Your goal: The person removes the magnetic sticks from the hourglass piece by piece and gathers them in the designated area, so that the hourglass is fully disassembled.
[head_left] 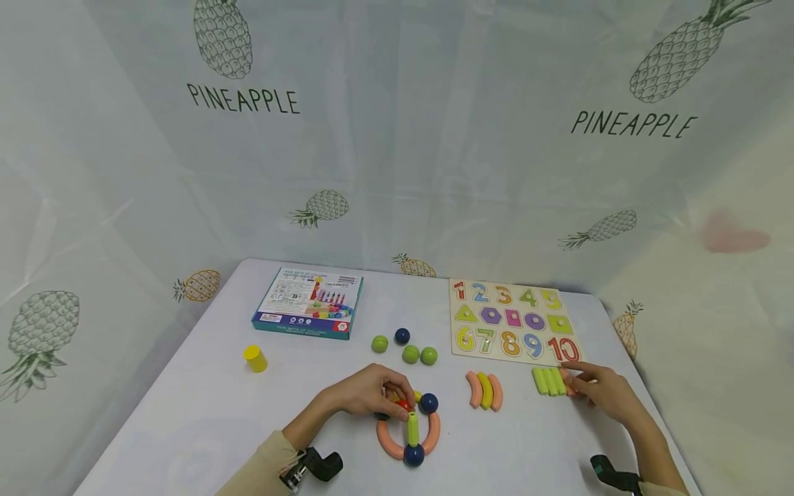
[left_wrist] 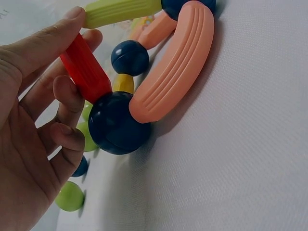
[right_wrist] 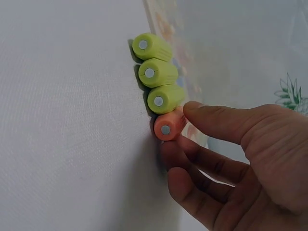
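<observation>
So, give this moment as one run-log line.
left hand: holds red rod against blue ball | right hand: pinches orange rod beside green rods

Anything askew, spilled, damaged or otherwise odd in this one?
Nothing looks spilled or damaged. Mildly odd: the yellow cylinder sits by itself near the cardboard box, whereas the loose balls and curved rods lie in groups.

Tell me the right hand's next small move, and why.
Probably lift the short, straight orange rod away from the three light-green ribbed rods: the right hand already pinches it, while the left hand holds a straight red rod and touches a fourth light-green rod, and the rightmost glossy dark-blue ball seems to carry no raised rod.
</observation>
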`<state>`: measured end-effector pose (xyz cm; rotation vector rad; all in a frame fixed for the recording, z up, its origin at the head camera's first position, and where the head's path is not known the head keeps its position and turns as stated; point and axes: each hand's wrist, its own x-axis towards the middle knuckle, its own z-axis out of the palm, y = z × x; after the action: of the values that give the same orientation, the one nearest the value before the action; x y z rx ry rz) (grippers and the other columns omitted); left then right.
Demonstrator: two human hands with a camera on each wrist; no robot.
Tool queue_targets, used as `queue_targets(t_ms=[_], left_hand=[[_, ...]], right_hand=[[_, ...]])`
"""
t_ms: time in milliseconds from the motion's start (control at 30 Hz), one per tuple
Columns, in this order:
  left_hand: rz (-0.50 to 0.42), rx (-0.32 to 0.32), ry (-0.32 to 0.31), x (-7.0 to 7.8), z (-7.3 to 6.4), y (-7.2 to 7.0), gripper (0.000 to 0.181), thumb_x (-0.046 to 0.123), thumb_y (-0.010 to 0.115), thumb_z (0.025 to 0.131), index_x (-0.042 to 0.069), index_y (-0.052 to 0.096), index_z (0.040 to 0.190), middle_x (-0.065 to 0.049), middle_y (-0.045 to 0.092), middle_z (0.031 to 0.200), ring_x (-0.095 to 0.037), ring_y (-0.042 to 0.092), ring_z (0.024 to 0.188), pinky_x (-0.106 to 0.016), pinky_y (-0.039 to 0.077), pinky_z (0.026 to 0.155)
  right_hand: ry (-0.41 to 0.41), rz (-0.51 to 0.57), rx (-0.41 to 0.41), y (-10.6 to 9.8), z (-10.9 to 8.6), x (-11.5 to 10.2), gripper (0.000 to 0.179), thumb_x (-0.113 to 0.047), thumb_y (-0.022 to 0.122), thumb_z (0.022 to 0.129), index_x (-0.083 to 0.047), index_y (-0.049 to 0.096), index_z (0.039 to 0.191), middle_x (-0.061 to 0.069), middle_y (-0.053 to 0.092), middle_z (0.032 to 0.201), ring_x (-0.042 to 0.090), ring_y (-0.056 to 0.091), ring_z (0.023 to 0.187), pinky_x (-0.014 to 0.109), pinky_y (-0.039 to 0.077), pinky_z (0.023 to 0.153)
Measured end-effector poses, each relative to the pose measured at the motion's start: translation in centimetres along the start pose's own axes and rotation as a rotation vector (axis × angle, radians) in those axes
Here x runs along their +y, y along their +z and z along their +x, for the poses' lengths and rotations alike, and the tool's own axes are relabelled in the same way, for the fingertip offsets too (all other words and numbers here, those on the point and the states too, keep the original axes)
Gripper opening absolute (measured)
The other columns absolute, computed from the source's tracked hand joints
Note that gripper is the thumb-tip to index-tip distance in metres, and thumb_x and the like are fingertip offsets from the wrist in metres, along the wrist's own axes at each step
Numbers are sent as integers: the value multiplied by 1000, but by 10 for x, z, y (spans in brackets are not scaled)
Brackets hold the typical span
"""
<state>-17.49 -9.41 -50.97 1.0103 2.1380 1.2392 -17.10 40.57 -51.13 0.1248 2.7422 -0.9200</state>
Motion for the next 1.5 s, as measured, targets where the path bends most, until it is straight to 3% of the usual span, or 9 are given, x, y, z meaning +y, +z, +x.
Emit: queue_targets(t_ms=[267,433,533,667,800,1033,1133,1500], left_hand=[[4,2,0,-2,1,0,16,30,81,86,27,75,101,14,67,84,-2,48,66,-17,37,59],[24,-7,-14,-3,1,-1,21,30,82,85,30,75,105,16,69,90,-3,49,68,-18,38,60],[35,-12,-29,-3,-1,-3,24,29,83,85,31,75,108,17,69,94,-4,50,71,-18,39,62],[49,-10,-37,-4,-3,-6,27,29,83,84,31,75,110,16,69,95,-5,52,74,-18,40,64],[63,-8,-41,-5,-5,-8,28,29,83,84,30,75,110,16,68,94,-5,52,75,-19,41,65],[65,-3,-73,-11,-9,-8,29,27,84,83,30,77,111,15,68,91,-4,53,71,-20,41,65],[72,-1,-74,-11,-10,-9,29,27,84,83,29,76,111,15,68,90,-4,54,70,-20,42,66],[74,8,-76,-13,-16,-9,26,29,82,84,30,76,110,13,66,82,-3,52,68,-18,40,64]], right_hand=[[-8,-20,3,-2,-1,-1,62,-42,62,99,1,52,142,10,63,97,20,58,75,33,47,60],[-47,-47,89,-4,-3,-9,60,-46,59,100,0,55,140,15,66,107,20,60,81,32,46,60],[-97,-42,155,-1,-4,-25,57,-49,57,101,-3,61,134,14,67,110,20,60,84,32,45,60],[-178,34,158,13,-8,-65,44,-43,60,101,-6,66,126,11,68,102,20,58,81,29,46,58],[-295,126,63,42,-18,-111,33,-35,66,98,-9,71,117,9,69,96,18,60,76,27,49,57],[-505,131,-319,95,-42,-169,27,-35,67,97,-15,74,114,-8,70,94,10,62,79,25,52,67],[-560,124,-431,113,-50,-183,27,-36,68,96,-17,75,114,-13,69,91,5,61,79,23,51,69],[-588,122,-448,154,-55,-206,20,-39,75,90,-22,72,101,-16,63,73,-2,54,65,18,43,59]])
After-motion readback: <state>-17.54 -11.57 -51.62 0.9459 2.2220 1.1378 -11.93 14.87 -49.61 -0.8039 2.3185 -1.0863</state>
